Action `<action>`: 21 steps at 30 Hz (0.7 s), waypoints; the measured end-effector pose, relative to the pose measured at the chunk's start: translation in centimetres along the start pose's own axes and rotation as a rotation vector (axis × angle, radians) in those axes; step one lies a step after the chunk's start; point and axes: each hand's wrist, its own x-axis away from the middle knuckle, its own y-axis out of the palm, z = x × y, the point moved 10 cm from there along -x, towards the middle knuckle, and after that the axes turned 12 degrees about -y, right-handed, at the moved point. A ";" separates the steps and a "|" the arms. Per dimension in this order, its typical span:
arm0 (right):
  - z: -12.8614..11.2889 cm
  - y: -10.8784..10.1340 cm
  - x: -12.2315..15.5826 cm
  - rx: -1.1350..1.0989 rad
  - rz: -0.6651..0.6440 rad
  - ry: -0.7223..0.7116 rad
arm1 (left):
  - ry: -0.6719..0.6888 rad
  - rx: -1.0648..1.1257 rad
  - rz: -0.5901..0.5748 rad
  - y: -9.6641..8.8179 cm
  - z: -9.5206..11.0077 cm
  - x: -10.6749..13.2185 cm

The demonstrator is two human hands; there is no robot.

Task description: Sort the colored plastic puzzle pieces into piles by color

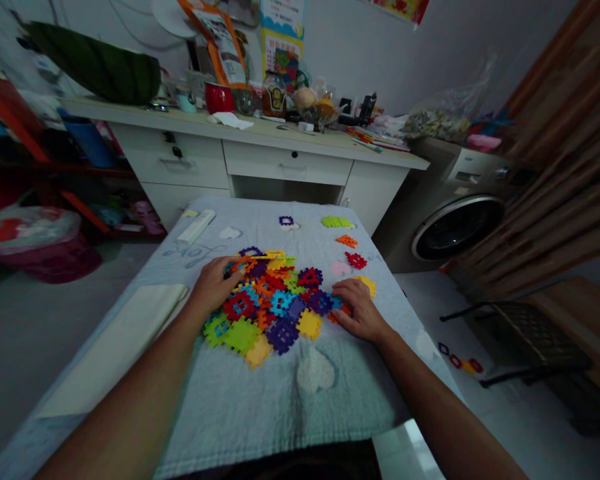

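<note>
A heap of colourful notched plastic building pieces [281, 303] lies in the middle of the cloth-covered table [350, 380]. My left hand [216, 285] rests against the heap's left edge, its fingers reaching over orange and purple pieces; the fingertips are partly hidden. On the opposite side, my right hand [359, 311] lies with fingers apart, touching blue and orange pieces at the heap's right edge. Nearest me in the heap are a yellow square piece [309, 325], a purple square piece [283, 335] and a green square piece [242, 335].
Loose pieces lie farther back: a purple frame [286, 221], a green piece [336, 221], an orange triangle [347, 241] and a red piece [356, 261]. A white box-like object [197, 227] sits at the back left. Behind stand a cluttered desk [290, 150] and a washing machine [453, 207].
</note>
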 end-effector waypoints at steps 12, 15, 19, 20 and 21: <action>-1.0 1.5 -0.3 0.054 -0.044 -0.079 | -0.009 0.016 0.011 -0.1 -0.2 -0.1; -1.3 1.1 -0.4 0.045 -0.015 -0.074 | -0.017 0.021 0.011 0.0 -0.2 -0.1; -1.7 1.2 -0.5 0.012 -0.013 -0.071 | -0.016 0.022 0.010 0.0 -0.2 -0.1; -1.8 1.3 -0.6 -0.002 -0.014 -0.069 | -0.017 0.020 0.008 0.0 -0.1 -0.1; -1.8 1.4 -0.6 -0.014 -0.015 -0.066 | -0.019 0.017 0.006 0.0 -0.1 -0.1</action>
